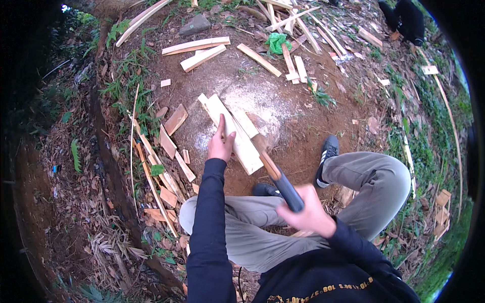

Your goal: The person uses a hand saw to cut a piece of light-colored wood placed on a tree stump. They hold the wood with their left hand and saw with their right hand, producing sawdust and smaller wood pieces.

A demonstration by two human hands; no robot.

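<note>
My left hand (pixel 220 146) is at the left edge of a pale wooden plank (pixel 233 132), its index finger and thumb stretched along the top and the other fingers curled by the side. A second pale wood piece (pixel 244 121) lies slantwise against that plank on the right. My right hand (pixel 308 209), slightly blurred, is closed round the black grip of a hand tool (pixel 277 171) with a reddish-brown shaft. The tool's brownish far end reaches the lower end of the second piece; its exact shape is hard to make out.
Pale sawdust (pixel 268 103) covers the ground beyond the planks. Wood offcuts (pixel 174 121) lie at the left, with longer strips (pixel 202 58) farther off. A green plastic bag (pixel 277 43) sits among wood at the back. My shoe (pixel 328 156) is at the right. Dark-clothed person (pixel 406 22) at far right.
</note>
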